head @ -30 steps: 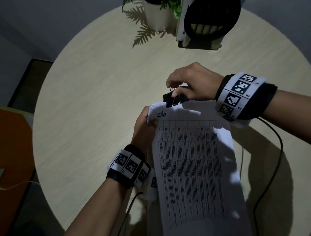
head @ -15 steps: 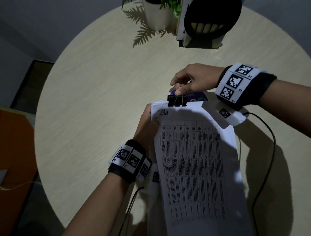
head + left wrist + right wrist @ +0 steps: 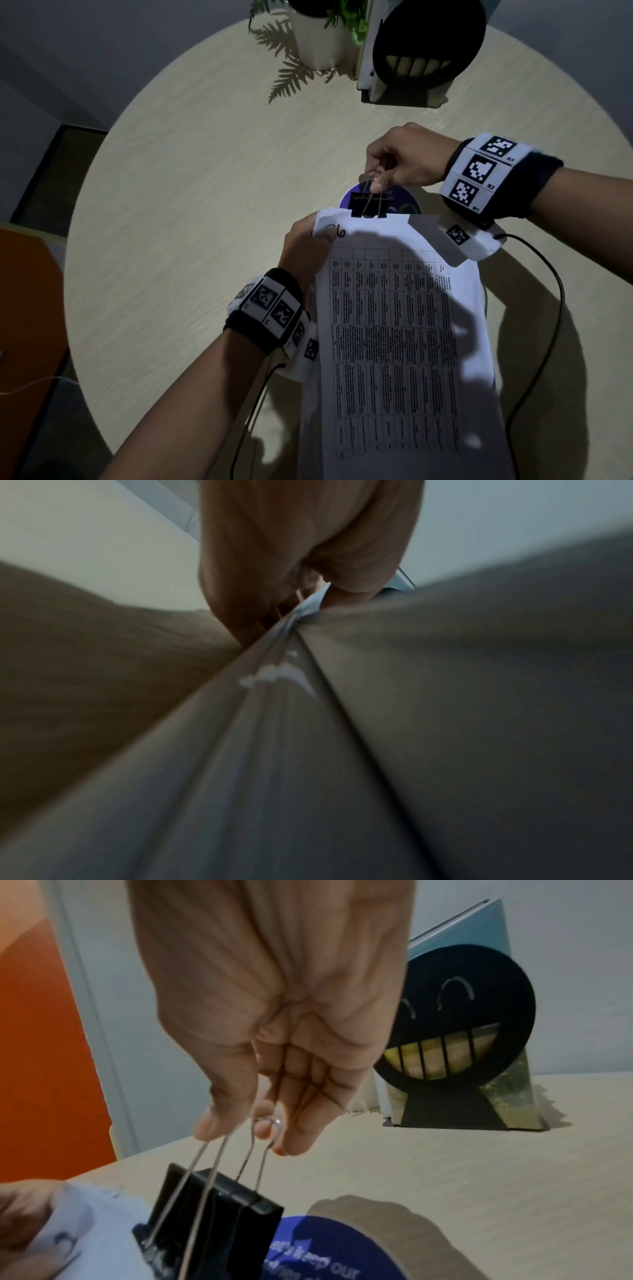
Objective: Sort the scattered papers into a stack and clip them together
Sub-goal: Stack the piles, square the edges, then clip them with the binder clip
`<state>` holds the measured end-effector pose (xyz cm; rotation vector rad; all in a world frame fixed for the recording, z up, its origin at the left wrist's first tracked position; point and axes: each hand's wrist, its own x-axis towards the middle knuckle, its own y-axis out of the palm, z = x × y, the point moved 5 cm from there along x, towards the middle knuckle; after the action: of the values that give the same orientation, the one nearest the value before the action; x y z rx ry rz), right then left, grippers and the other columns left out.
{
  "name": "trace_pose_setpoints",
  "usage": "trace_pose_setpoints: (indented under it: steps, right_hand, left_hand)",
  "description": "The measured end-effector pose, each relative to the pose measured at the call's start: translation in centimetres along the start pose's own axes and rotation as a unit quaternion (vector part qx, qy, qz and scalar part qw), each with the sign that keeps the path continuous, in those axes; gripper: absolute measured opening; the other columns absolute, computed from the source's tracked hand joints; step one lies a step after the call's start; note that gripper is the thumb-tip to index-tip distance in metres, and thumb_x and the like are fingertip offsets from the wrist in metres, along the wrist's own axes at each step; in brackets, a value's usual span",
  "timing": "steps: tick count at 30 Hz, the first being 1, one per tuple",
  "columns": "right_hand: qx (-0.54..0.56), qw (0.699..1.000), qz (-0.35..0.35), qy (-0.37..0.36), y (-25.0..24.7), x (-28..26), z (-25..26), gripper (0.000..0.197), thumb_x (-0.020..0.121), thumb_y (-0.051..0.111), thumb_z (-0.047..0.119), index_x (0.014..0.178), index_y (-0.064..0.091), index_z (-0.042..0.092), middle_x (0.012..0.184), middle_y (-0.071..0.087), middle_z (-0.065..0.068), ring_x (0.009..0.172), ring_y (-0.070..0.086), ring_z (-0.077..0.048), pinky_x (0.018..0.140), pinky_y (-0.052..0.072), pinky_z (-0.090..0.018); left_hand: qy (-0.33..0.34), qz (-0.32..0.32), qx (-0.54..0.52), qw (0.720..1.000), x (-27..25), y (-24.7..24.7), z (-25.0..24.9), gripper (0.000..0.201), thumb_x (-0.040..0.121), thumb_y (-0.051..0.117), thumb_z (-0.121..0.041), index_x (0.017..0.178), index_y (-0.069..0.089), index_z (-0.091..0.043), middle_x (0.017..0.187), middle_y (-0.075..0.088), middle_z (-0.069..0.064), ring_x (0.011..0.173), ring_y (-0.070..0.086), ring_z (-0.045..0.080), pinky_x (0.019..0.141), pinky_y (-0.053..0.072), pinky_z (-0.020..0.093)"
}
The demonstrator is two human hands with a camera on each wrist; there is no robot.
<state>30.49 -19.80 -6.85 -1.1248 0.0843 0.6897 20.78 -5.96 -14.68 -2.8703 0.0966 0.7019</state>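
Head view: papers are sitting stacked above the tabletop, binder clip already biting their top edge. Right hand is pinching the clip's wire handles, left hand is gripping the stack's corner. Letting go is what's remaining, I'd judge.

Both forearms bare. Left wrist: black band carrying white square tags printed with black-and-white coded patterns. Right wrist: same band and tags. Thin black cable trails from each.

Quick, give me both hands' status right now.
Left hand: grips the paper stack at its top left corner.
Right hand: pinches the wire handles of the binder clip.
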Motion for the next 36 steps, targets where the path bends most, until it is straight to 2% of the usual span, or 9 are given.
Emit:
trace_pose_setpoints:
  steps: [6, 11, 13, 15, 19, 22, 27, 34, 36]
  right_hand:
    - [-0.003, 1.0, 0.026, -0.001, 0.0, -0.4, -1.1, 0.017, 0.076, 0.073, 0.015, 0.089, 0.069, 0.007, 0.075, 0.064, -0.003, 0.075, 0.055, -0.014, 0.062, 0.035, -0.009]
    - [0.053, 0.997, 0.065, -0.002, 1.3, 0.3, -1.2, 0.018, 0.076, 0.073, 0.012, 0.092, 0.068, 0.006, 0.083, 0.066, -0.005, 0.072, 0.057, -0.008, 0.072, 0.041, -0.012]
    - [0.124, 0.988, 0.09, 0.014, 2.0, 0.6, -1.7, 0.02, 0.078, 0.069, 0.006, 0.097, 0.066, 0.002, 0.086, 0.064, -0.008, 0.062, 0.057, 0.004, 0.074, 0.048, -0.017]
    - [0.183, 0.975, 0.12, 0.037, 2.8, 1.0, -2.2, 0.021, 0.082, 0.063, 0.001, 0.103, 0.062, -0.004, 0.087, 0.062, -0.011, 0.059, 0.058, 0.005, 0.066, 0.049, -0.009]
    - [0.26, 0.955, 0.121, 0.076, 4.0, 1.4, -2.7, 0.011, 0.086, 0.057, -0.001, 0.097, 0.061, -0.001, 0.074, 0.061, -0.004, 0.053, 0.062, 0.004, 0.056, 0.05, -0.006]
    - [0.335, 0.933, 0.1, 0.086, 4.7, 1.5, -2.5, 0.008, 0.086, 0.056, -0.004, 0.084, 0.061, 0.002, 0.07, 0.059, -0.007, 0.052, 0.062, -0.004, 0.058, 0.053, -0.014]
    - [0.342, 0.935, 0.08, 0.051, 4.8, 2.5, -0.7, 0.011, 0.086, 0.054, -0.007, 0.095, 0.061, -0.005, 0.07, 0.058, -0.01, 0.051, 0.059, -0.005, 0.054, 0.052, -0.011]
    - [0.363, 0.929, 0.066, 0.041, 5.3, 2.9, 0.0, 0.01, 0.086, 0.055, -0.007, 0.081, 0.062, -0.001, 0.071, 0.059, -0.01, 0.052, 0.06, -0.005, 0.056, 0.053, -0.012]
    - [0.339, 0.938, 0.067, 0.034, 5.3, 3.2, 0.4, 0.008, 0.086, 0.056, -0.006, 0.089, 0.063, -0.005, 0.07, 0.059, -0.009, 0.056, 0.059, -0.009, 0.056, 0.053, -0.012]
  left_hand:
    - [0.055, -0.007, 0.004, 0.998, 0.0, -0.1, 0.0, 0.04, 0.072, 0.045, -0.018, 0.106, 0.064, -0.008, 0.105, 0.067, 0.012, 0.099, 0.062, 0.034, 0.089, 0.051, 0.051]
    - [0.138, -0.027, 0.025, 0.99, -0.4, 0.5, -0.8, 0.033, 0.075, 0.043, -0.008, 0.101, 0.056, 0.008, 0.083, 0.058, -0.001, 0.074, 0.055, 0.016, 0.066, 0.046, 0.022]
    - [0.139, -0.04, 0.029, 0.989, -0.2, 0.5, -0.7, 0.031, 0.08, 0.044, -0.009, 0.103, 0.05, 0.01, 0.086, 0.057, 0.002, 0.077, 0.055, 0.018, 0.067, 0.046, 0.028]
    - [0.1, -0.054, 0.027, 0.993, 0.1, 0.4, -0.2, 0.032, 0.086, 0.048, -0.012, 0.108, 0.048, 0.011, 0.1, 0.06, 0.017, 0.088, 0.058, 0.028, 0.074, 0.049, 0.037]
    - [0.0, -0.029, 0.036, 0.999, 0.1, 0.1, 1.7, 0.061, 0.067, 0.042, -0.051, 0.098, 0.062, -0.003, 0.101, 0.067, 0.018, 0.096, 0.063, 0.037, 0.088, 0.05, 0.053]
    - [-0.004, -0.043, 0.045, 0.998, -0.1, -0.2, 1.7, 0.047, 0.068, 0.043, -0.041, 0.079, 0.061, 0.001, 0.088, 0.068, 0.014, 0.086, 0.064, 0.031, 0.082, 0.053, 0.039]
    - [0.0, -0.049, 0.083, 0.995, -0.4, -0.1, 0.8, 0.019, 0.067, 0.038, -0.03, 0.055, 0.043, -0.016, 0.062, 0.049, -0.006, 0.071, 0.045, 0.017, 0.054, 0.034, 0.014]
    - [0.028, -0.062, 0.027, 0.997, 0.5, 0.0, 1.9, 0.027, 0.069, 0.043, -0.021, 0.066, 0.052, 0.004, 0.072, 0.052, 0.01, 0.072, 0.047, 0.019, 0.068, 0.037, 0.029]
    - [0.022, -0.06, 0.021, 0.998, 0.6, 0.0, 2.3, 0.034, 0.069, 0.042, -0.02, 0.072, 0.054, 0.012, 0.074, 0.053, 0.011, 0.074, 0.048, 0.02, 0.068, 0.038, 0.031]
